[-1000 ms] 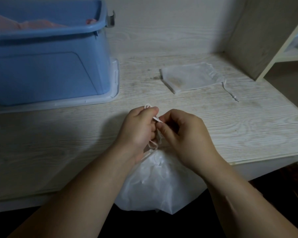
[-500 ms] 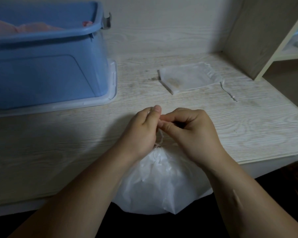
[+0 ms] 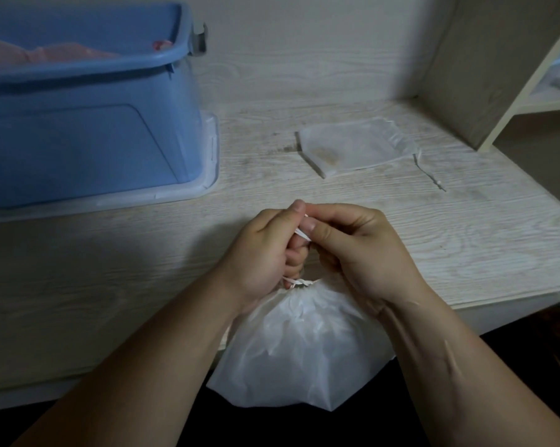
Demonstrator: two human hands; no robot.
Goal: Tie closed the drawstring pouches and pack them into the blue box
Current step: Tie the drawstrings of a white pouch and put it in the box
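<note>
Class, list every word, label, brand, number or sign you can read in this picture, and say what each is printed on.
None: no word, label, brand, number or sign is readable. The blue box, the gathered white pouch, the flat pouch and the wooden table all look unmarked.

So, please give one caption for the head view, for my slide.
Left hand and right hand pinch the cord of a white pouch near the blue box.
</note>
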